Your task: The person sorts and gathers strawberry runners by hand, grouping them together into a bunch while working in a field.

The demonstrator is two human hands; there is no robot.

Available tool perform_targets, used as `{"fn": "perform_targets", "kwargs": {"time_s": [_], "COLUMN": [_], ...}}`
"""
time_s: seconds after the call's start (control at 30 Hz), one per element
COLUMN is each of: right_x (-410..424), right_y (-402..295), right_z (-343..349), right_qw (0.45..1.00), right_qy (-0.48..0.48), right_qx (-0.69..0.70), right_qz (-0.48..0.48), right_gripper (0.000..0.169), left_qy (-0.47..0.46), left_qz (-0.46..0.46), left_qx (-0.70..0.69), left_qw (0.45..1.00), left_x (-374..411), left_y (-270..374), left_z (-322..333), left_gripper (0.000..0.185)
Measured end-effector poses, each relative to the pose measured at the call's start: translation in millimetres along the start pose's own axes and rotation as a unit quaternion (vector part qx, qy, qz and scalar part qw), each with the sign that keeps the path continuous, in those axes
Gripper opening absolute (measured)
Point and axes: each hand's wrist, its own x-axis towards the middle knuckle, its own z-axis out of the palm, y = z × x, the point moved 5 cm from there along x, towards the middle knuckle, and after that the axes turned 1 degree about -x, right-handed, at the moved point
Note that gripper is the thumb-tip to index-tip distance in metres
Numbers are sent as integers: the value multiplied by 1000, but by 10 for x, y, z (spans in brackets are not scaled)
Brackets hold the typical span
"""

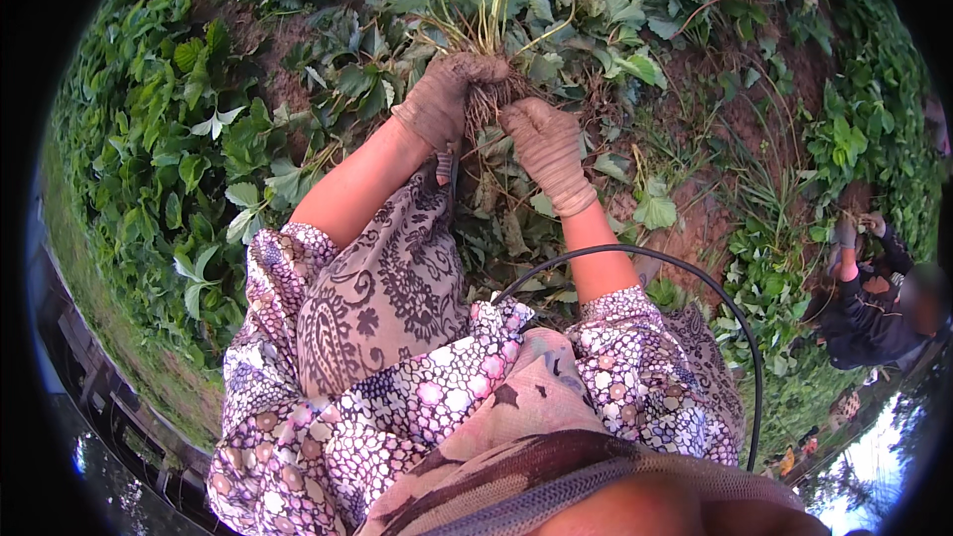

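Note:
In front of me I hold an uprooted strawberry plant, leaves pointing away and roots towards me. My left hand, in a soil-stained glove, grips its crown, the thumb lying across the base of the stems. Below the crown hangs a tangle of brown roots with soil on it. My right hand, gloved too, has its fingers closed at the right side of these roots; its fingertips are partly hidden. Loose leaves and stems lie beneath both hands, between my knees.
Dense leafy plants grow on the left. Bare reddish soil and grass show on the right. Another person crouches at far right, hands among plants. A black cable arcs beside my right arm.

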Motion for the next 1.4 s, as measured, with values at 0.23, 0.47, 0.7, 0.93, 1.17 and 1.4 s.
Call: {"fn": "perform_targets", "kwargs": {"time_s": [0.23,0.47,0.7,0.93,1.17,1.4], "right_x": [-423,-158,705,490,-84,-833], "right_y": [337,350,78,48,304,372], "right_z": [82,59,53,19,-108,-115], "right_qw": [974,955,986,976,964,779], "right_qy": [-125,-38,103,156,59,-494], "right_qx": [92,239,127,-141,-239,-336], "right_qz": [166,172,20,49,101,192], "right_gripper": [25,71,42,29,28,40], "left_qy": [67,-52,-57,-15,110,-23], "left_qz": [61,56,122,83,75,211], "left_qx": [3,34,284,209,81,32], "left_qw": [996,997,949,974,988,977], "left_x": [26,148,157,155,28,-134], "left_y": [154,254,97,69,70,963], "left_z": [-45,-156,-142,-94,-23,121], "left_gripper": [17,23,29,24,23,48]}}
